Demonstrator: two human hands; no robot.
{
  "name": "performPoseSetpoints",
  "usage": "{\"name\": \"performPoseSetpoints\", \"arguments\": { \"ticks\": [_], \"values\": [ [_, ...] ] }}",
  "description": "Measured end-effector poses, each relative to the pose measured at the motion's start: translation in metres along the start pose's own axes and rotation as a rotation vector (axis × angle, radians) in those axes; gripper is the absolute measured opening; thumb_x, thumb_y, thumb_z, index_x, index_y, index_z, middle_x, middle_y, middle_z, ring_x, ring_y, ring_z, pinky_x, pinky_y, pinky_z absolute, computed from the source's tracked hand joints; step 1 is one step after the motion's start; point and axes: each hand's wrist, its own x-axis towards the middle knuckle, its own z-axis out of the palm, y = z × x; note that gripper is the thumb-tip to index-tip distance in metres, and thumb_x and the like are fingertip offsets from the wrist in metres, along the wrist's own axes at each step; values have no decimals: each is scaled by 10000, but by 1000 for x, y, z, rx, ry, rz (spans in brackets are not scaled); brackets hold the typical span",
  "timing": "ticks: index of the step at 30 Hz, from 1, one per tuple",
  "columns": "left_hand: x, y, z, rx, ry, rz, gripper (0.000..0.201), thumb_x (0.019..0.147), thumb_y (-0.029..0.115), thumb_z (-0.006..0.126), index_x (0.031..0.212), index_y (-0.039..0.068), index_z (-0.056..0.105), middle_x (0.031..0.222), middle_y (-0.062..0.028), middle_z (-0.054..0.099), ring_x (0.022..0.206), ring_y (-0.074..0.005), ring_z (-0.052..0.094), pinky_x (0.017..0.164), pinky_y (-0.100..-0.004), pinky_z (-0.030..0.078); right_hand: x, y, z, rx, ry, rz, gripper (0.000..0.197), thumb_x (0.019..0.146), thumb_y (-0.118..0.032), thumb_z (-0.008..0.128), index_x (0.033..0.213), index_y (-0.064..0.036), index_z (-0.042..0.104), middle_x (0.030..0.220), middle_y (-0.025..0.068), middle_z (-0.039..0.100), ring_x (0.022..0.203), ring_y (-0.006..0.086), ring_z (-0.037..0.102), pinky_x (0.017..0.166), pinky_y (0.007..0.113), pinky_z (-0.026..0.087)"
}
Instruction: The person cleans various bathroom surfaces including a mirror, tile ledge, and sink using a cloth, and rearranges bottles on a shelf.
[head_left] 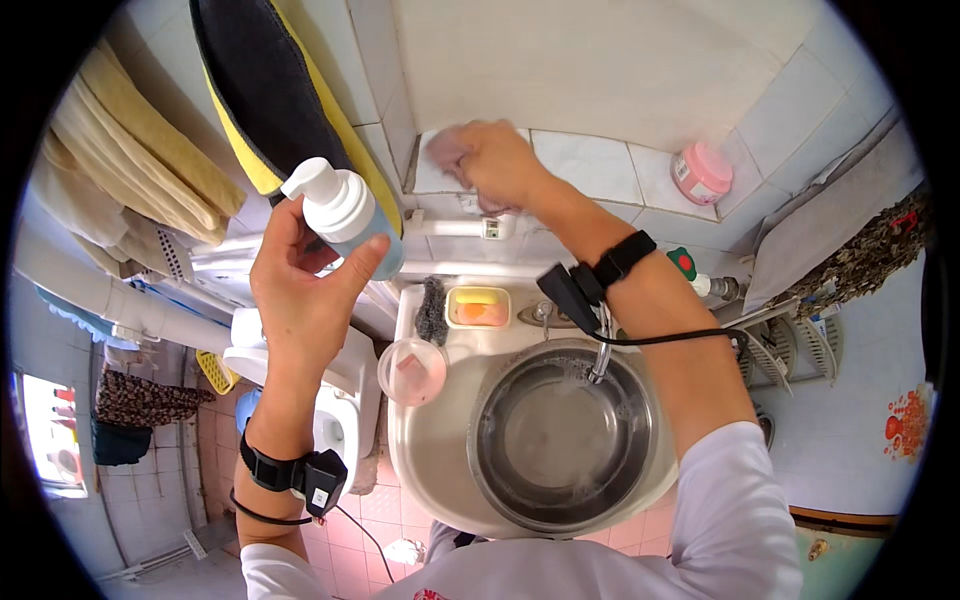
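White tiles [585, 165] likely wipe best if the right hand [505, 168], clutching a blurred pinkish cloth [447, 153], presses evenly, while the left hand [302, 290] grips the pump bottle [345, 212] upright.

The left grip [303, 285] curls, thumb [364, 264] apart, while the right grip [503, 163] bunches, arm [690, 375] reaching forward

A tiled ledge [585, 168] carries a pink jar [702, 173]; the sink [430, 450] bears a metal basin [490, 470], soap dish [450, 308], scrubber [431, 312] and clear bowl [425, 390].
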Motion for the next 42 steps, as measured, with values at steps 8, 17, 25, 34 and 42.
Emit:
{"name": "performPoseSetpoints", "arguments": {
  "ticks": [8,17,25,34,42],
  "values": [
    [-3,3,-4,2,3,-24,677,973,37,1008,1565,-16,684,1378,-103,844,1272,-196,821,1147,-384,657,-31,-3,-14,140,32,100,436,1007,1,576,1304,-8,895,1095,124,923,697,231,801,567,404,647],
    [4,37,68,-17,-39,17,694,981,20,988,1592,-48,667,1394,-123,828,1272,-195,811,1100,-375,683,-104,-26,-80,-60,-185,212,340,1020,-119,657,1235,-127,919,1244,172,887,1187,425,813,1049,507,664],
    [45,76,233,4,-182,142,693,910,194,1070,1470,-48,741,1282,-120,855,1182,-207,806,1021,-398,665,-301,-31,-184,293,28,226,452,981,-65,631,1372,-52,858,1177,204,840,1083,407,794,997,501,635],
    [54,92,486,97,-205,163,755,842,349,1108,1398,-14,748,1250,-162,864,1117,-269,833,1006,-430,672,-512,16,-259,594,282,433,522,934,45,636,1427,33,806,1231,117,804,1166,201,768,1032,341,597],
    [46,89,598,179,-238,185,786,872,354,1107,1450,-16,724,1286,-150,859,1139,-235,826,1033,-407,673,-600,56,-310,732,409,586,552,936,126,631,1454,41,801,1315,59,823,1230,160,761,1109,325,587]
  ]
}}
